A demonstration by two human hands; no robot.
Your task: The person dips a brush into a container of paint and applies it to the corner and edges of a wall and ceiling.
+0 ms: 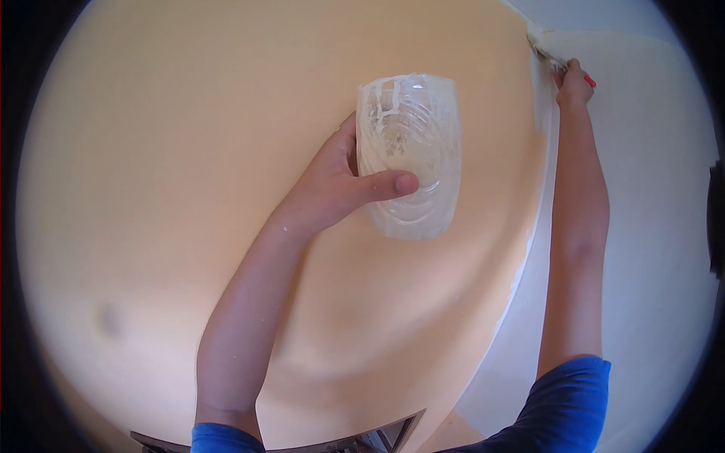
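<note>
My left hand (336, 181) is wrapped round a clear plastic container (415, 151), which looks like a cut-off bottle. White paint smears its ribbed sides and its open rim. My thumb presses on the near side, while the other fingers are mostly hidden behind it. Up at the right, my raised right hand (575, 84) grips a paintbrush (550, 53) with a red handle end showing past the fingers. The bristles are at the top of the corner where the peach wall meets the white wall; whether they touch is too small to tell.
A peach wall (189, 151) fills the left and middle. To the right stands a white wall (649, 189), with a whitish strip down the corner between them. The ceiling (604, 15) shows at top right. Low down is a dark-framed object (393, 434), partly cut off.
</note>
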